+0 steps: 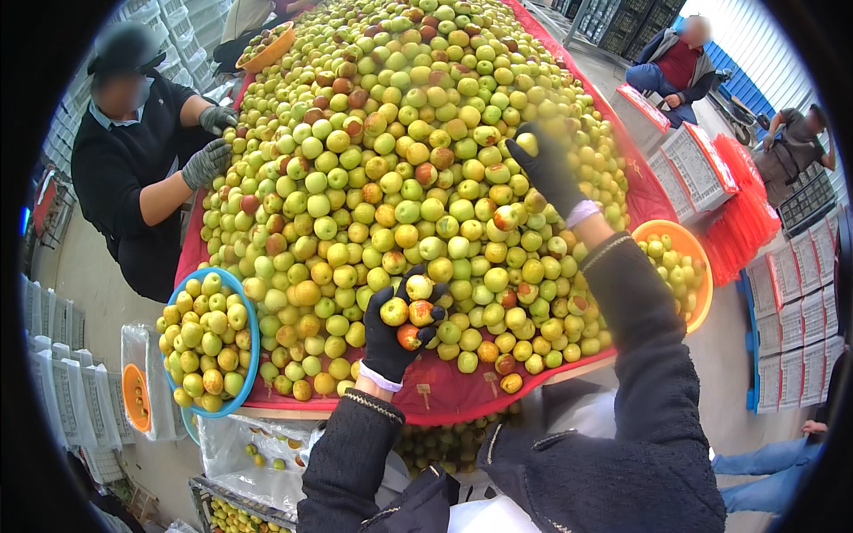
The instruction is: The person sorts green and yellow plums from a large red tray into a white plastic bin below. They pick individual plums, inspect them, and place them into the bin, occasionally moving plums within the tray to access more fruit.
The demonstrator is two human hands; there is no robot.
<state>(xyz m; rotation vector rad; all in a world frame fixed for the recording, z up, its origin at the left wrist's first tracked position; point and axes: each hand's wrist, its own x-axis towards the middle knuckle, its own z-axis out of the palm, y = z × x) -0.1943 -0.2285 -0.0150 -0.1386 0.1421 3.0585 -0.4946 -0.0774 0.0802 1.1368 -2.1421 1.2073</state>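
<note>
A large heap of green, yellow and reddish jujube-like fruits (406, 213) covers a table lined with red cloth (426, 403). My left hand (390, 336), in a black glove, is palm up near the front edge and holds several yellow and red fruits (408, 312) in its fingers. Farther out, at the right of the heap, my right hand (548, 166), gloved in black too, has a yellow-green fruit (527, 144) at its fingers. Pale purple cuffs show at both wrists.
A blue-rimmed basin of fruit (252, 346) stands at the left corner, an orange basin (701, 266) at the right. A co-worker's gloved hands (210, 160) touch the heap's left side. Below are a lined crate (226, 460) and a dark crate (200, 496).
</note>
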